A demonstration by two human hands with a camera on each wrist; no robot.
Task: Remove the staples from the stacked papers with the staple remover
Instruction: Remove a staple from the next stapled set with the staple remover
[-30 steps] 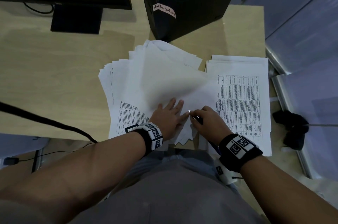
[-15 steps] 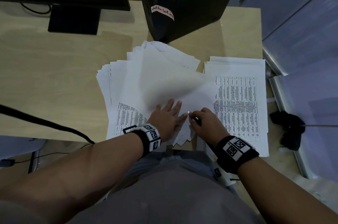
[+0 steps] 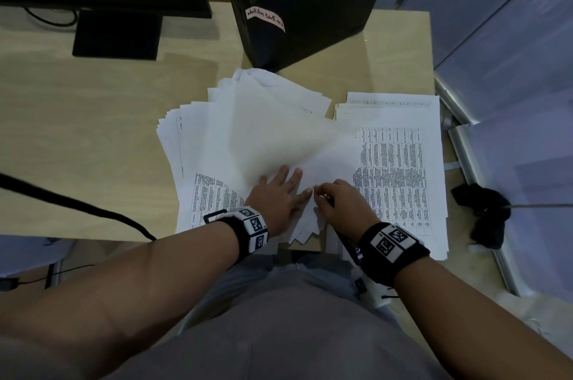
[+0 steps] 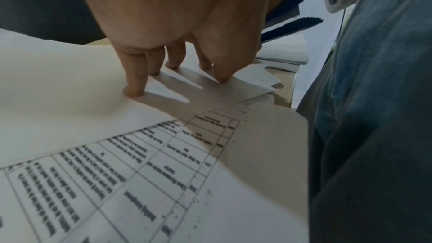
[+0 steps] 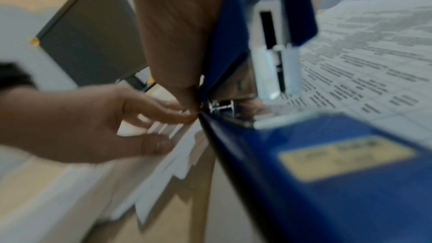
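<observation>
Stapled papers (image 3: 257, 137) lie fanned on the desk (image 3: 93, 137), their bound corner pointing back toward the person and sitting right between the two hands. Left hand (image 3: 279, 196) lies flat on the top sheet, fingers straight and spread, tips pressing just left of that corner. Right hand (image 3: 341, 203) is curled round the blue staple remover (image 5: 304, 145), thumb and fingers pinching its front end, so the metal tip sits at the corner, touching or nearly touching the left forefinger. The tool's long axis runs from the corner back along the right palm toward the wrist. Of the two, the right hand is the one at the staple; the staple itself is probably under the tip, though blur in the right wrist view hides it. Beyond the right fingers lies a second pile of printed sheets (image 3: 400, 168); farther off stands a black computer case (image 3: 304, 1). Only the left forefinger crowds the tip.
</observation>
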